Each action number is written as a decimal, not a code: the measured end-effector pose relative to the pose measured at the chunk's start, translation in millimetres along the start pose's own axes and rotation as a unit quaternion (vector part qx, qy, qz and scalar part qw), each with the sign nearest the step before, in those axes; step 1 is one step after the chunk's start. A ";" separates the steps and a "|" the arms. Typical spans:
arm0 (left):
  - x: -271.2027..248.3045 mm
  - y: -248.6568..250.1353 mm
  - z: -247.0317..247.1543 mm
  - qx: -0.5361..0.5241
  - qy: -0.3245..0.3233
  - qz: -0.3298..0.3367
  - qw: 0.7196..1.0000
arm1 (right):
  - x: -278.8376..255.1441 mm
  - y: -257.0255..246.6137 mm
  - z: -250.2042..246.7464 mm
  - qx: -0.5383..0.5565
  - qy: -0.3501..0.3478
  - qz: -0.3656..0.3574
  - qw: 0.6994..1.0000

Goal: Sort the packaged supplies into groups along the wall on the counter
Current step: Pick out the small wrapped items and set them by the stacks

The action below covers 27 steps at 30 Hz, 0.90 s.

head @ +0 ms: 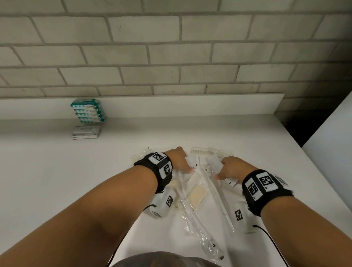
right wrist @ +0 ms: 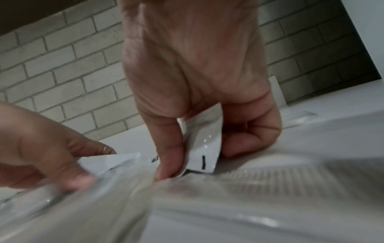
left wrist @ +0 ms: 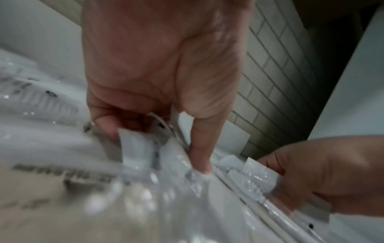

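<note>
1. The left hand (head: pixel 179 160), at centre frame in the head view, has its fingers curled into a loose heap of clear-wrapped supplies; in its wrist view it pinches a small white sachet (left wrist: pixel 137 148) between thumb and curled fingers, while the index finger points straight down onto the plastic.
2. The right hand (head: pixel 235 168), just right of centre, pinches another white sachet (right wrist: pixel 202 148) between thumb and bent fingers; the sachet bears a short black mark.
3. The heap of packaged supplies (head: pixel 193 194) lies on the white counter (head: pixel 52 167) at lower centre, under and between both hands. The clear wrappers each hold one thing: long white sticks, a flat beige pad (head: pixel 196 196) and, at the heap's upper edge, white combs (head: pixel 199 151).
4. In the upper left of the head view, a stack of teal-and-white packets (head: pixel 88 112) leans against the low backsplash under the brick wall (head: pixel 168 43).
5. Just below that stack lies a pile of flat white sachets (head: pixel 85 132), well apart from the heap.
</note>
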State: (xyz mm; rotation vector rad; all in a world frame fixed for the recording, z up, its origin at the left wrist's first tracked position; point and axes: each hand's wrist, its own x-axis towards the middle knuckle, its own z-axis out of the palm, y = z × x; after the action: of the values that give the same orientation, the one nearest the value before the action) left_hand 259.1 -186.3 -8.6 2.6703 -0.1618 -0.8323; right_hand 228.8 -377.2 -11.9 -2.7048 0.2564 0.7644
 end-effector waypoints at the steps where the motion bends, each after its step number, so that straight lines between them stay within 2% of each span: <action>1: -1.6 -1.5 0.1 -0.006 0.023 0.012 1.000 | 0.2 2.7 1.5 0.009 0.007 -0.006 1.000; 3: -4.9 -6.4 3.0 -0.067 0.091 0.030 0.993 | -2.4 6.1 3.5 0.034 0.017 -0.021 0.999; 5: -11.3 -11.9 6.4 -0.178 0.178 0.047 0.967 | -4.7 7.7 5.4 0.056 0.023 -0.032 0.998; 8: -34.4 -19.3 7.5 -0.360 0.314 0.090 0.874 | -7.1 6.7 3.0 0.138 0.026 -0.028 0.990; 10: -52.7 -25.6 4.1 -0.408 0.379 0.112 0.823 | -15.4 -1.6 -2.2 0.174 0.045 -0.031 0.983; 11: -60.6 -29.0 1.7 -0.434 0.390 0.117 0.804 | -21.1 -8.3 -5.8 0.181 0.063 -0.048 0.980; 13: -74.7 -34.3 -1.4 -0.518 0.362 0.120 0.765 | -40.9 -25.5 -12.6 0.218 0.094 -0.117 0.964; 16: -94.1 -37.6 0.4 -0.663 0.230 0.155 0.695 | -82.0 -56.2 -16.6 0.315 0.067 -0.233 0.918; 18: -105.2 -36.8 3.3 -0.673 0.158 0.195 0.696 | -100.6 -73.5 -13.0 0.350 0.043 -0.269 0.896; 20: -116.7 -33.8 5.2 -0.656 0.125 0.223 0.711 | -109.9 -85.6 -6.2 0.350 0.048 -0.282 0.892; 22: -127.8 -31.9 4.1 -0.653 0.130 0.226 0.711 | -114.3 -92.1 0.3 0.311 0.105 -0.286 0.900; 24: -140.1 -33.4 1.1 -0.658 0.158 0.206 0.707 | -114.7 -93.5 5.5 0.215 0.221 -0.295 0.904; 25: -145.6 -35.6 0.3 -0.663 0.168 0.192 0.704 | -113.4 -93.8 8.6 0.147 0.289 -0.303 0.896; 27: -153.8 -42.3 1.1 -0.677 0.158 0.187 0.694 | -111.3 -95.3 16.5 0.028 0.398 -0.330 0.855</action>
State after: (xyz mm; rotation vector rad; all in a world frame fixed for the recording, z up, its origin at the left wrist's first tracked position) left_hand 132.3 -115.3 57.4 1.2223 0.0202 -0.1319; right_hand 151.6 -273.1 58.4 -2.6088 -0.4576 -0.5635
